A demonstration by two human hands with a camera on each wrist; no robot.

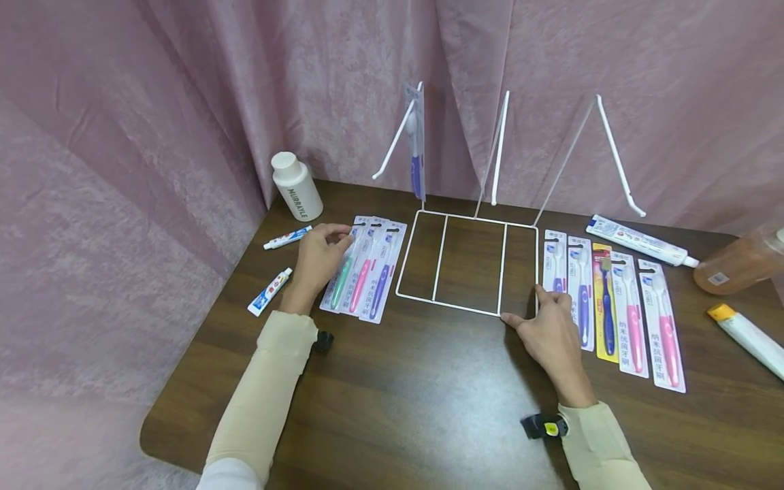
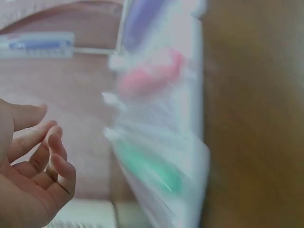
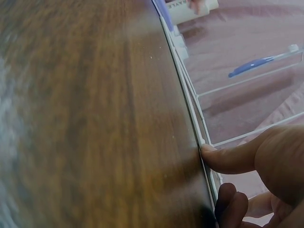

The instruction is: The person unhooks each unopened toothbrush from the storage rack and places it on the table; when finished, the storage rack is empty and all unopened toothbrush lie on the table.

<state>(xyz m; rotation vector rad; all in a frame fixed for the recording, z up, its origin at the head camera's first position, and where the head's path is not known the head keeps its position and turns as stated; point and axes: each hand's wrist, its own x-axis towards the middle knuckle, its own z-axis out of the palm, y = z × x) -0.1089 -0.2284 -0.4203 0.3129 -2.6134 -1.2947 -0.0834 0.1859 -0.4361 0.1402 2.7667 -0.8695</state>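
Observation:
My left hand is over the upper end of several packaged toothbrushes, with its fingers loosely bent and nothing between them. Green, pink and purple toothbrushes lie overlapping in blister packs; the green and pink ones blur in the left wrist view. My right hand grips the near right corner of a white wire display rack, thumb on the front bar and index finger along the side bar. One packaged purple toothbrush hangs on the rack's left hook.
Right of the rack lie several more packaged toothbrushes, a toothpaste tube, an orange-capped tube and an amber bottle. On the left are a white bottle and two small tubes. Pink curtain hangs behind the table.

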